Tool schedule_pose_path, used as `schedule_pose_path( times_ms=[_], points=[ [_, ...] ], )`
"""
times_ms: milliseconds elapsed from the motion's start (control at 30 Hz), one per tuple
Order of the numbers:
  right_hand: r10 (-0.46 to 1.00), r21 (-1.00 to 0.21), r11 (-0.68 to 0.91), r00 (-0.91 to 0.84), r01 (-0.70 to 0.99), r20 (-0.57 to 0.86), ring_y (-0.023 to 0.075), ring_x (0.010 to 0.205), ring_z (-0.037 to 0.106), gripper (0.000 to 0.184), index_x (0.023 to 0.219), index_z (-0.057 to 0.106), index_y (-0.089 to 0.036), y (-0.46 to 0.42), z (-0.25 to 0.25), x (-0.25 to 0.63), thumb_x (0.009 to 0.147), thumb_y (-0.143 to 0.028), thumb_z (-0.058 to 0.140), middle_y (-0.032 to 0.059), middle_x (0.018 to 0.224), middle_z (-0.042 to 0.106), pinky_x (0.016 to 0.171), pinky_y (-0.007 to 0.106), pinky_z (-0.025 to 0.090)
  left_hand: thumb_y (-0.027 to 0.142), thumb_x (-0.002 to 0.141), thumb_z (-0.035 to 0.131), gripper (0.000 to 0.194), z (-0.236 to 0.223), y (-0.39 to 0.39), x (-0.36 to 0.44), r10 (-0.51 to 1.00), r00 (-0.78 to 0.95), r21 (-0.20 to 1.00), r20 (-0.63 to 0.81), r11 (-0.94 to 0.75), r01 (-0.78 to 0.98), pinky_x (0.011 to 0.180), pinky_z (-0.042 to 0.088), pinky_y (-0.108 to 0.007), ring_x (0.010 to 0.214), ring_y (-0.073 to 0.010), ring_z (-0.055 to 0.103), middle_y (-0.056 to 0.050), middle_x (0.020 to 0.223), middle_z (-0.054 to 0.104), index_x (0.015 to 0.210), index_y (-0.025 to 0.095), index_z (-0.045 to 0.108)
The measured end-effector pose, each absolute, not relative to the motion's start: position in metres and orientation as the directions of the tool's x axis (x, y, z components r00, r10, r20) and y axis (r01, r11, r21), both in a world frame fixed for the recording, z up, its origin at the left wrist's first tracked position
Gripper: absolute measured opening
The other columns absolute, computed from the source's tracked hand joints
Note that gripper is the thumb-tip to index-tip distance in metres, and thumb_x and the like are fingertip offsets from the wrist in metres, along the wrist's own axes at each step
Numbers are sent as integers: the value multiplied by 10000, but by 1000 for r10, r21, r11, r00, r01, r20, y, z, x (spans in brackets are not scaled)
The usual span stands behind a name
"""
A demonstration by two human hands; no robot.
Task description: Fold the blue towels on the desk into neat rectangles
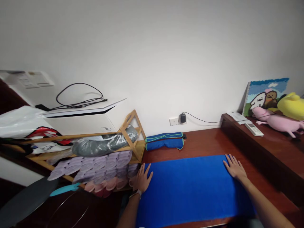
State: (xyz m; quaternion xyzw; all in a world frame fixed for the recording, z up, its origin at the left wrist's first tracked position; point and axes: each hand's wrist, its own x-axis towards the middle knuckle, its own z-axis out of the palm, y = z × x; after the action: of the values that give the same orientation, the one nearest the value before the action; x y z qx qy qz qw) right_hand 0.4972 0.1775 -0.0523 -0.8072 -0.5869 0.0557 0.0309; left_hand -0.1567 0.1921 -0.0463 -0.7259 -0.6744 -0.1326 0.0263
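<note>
A bright blue mat [190,186] lies spread flat on the dark red wooden floor. My left hand [143,179] rests on its far left corner, fingers stretched out and flat. At the far right corner my right hand [234,167] lies palm down, fingers spread. Neither hand holds anything. Beyond the mat, against the wall, sits a rolled blue mat with green trim [164,141].
A bamboo rack [133,139] with grey bundles and rows of lilac and pink slippers stands at the left, a white box with black cables above it. A raised wooden ledge [268,148] at the right carries plush toys, a remote and a picture. A charger is plugged into the wall socket [182,118].
</note>
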Motion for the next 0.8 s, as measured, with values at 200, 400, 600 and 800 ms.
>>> schedule_pose_path(
  times_ms=[200, 400, 600, 800],
  points=[
    [924, -41, -353, 342, 935, -169, 321, 1585, 234, 723, 1629, 350, -105, 193, -19, 472, 1012, -452, 207, 139, 1709, 283, 1274, 546, 208, 541, 1037, 410, 607, -44, 190, -155, 980, 41, 169, 196, -75, 983, 1238, 333, -478, 1576, -299, 294, -81, 1716, 332, 1592, 297, 432],
    [998, -163, 43, -35, 986, 51, 275, 1588, 240, 649, 1604, 419, -169, 195, 11, 331, 1038, -436, 246, 86, 1700, 325, 1291, 493, 165, 549, 1036, 420, 613, -42, 189, -152, 987, 21, 200, 160, -54, 978, 1259, 292, -500, 1587, -304, 265, -87, 1731, 293, 1600, 310, 414],
    [926, -383, 357, -377, 852, 25, 252, 1595, 217, 650, 1622, 392, -220, 185, 4, 195, 1058, -515, 262, 48, 1705, 303, 1303, 474, 135, 526, 1039, 414, 603, -41, 187, -151, 985, 25, 169, 171, -55, 984, 1257, 298, -485, 1585, -291, 274, -79, 1729, 301, 1598, 301, 418],
    [931, -408, 339, -365, 847, 17, 279, 1593, 218, 657, 1632, 363, -284, 194, -12, 208, 1044, -568, 289, 38, 1708, 277, 1295, 514, 145, 519, 1039, 412, 601, -43, 187, -154, 984, 28, 161, 175, -56, 985, 1241, 330, -475, 1582, -292, 281, -70, 1725, 313, 1601, 305, 414]
  ],
)
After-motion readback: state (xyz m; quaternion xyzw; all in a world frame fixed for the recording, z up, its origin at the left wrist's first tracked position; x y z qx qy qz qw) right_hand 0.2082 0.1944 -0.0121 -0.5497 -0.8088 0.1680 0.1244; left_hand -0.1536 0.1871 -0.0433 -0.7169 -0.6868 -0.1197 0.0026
